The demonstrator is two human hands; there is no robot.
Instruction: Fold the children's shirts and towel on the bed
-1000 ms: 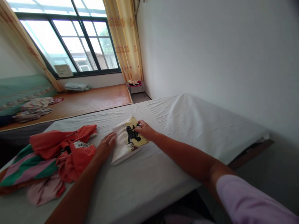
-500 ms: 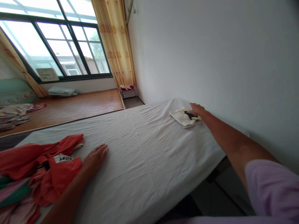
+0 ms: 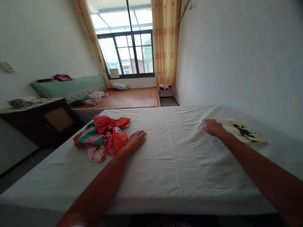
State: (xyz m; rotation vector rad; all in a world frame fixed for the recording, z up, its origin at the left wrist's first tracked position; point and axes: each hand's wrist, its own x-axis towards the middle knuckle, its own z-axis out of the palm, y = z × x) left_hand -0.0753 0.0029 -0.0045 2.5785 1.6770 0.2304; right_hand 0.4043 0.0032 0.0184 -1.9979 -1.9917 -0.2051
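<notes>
Left hand (image 3: 137,139) flat on the sheet (image 3: 153,176), fingers stretched, beside the crumpled clothes (image 3: 104,135)! Right hand (image 3: 213,127) blurred, finger state impossible to tell; the folded shirt (image 3: 246,131) lies past its wrist, pale edge melting into white.

Forward-down head view toward window (image 3: 125,52)

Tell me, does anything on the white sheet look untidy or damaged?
No visible damage. The clothes pile beside the left hand looks untidy: it lies crumpled, while the white printed garment near the right hand lies flat.
</notes>
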